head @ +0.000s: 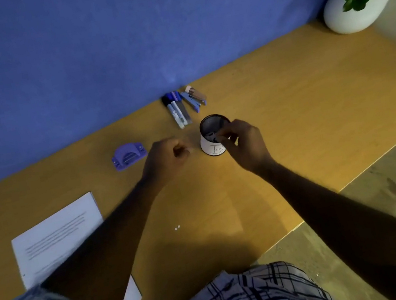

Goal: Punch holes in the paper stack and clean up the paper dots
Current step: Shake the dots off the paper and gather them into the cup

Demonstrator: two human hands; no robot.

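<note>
A white paper stack (pixel 56 235) with printed lines lies at the desk's left, partly under my left forearm. The purple hole punch (pixel 128 155) sits beyond it near the wall. Two tiny white paper dots (pixel 177 227) lie on the desk between my arms. A black mesh cup (pixel 212 131) with a white label stands mid-desk. My right hand (pixel 244 143) grips the cup's near rim, fingertips over its mouth. My left hand (pixel 166 155) hovers just left of the cup with fingers curled closed; whether it holds anything is hidden.
Several markers and pens (pixel 178 109) and a small stapler (pixel 194 99) lie by the blue wall. A white pot with a green plant (pixel 357 2) stands at the far right corner. The desk's front edge (pixel 316 211) runs diagonally at right, floor beyond.
</note>
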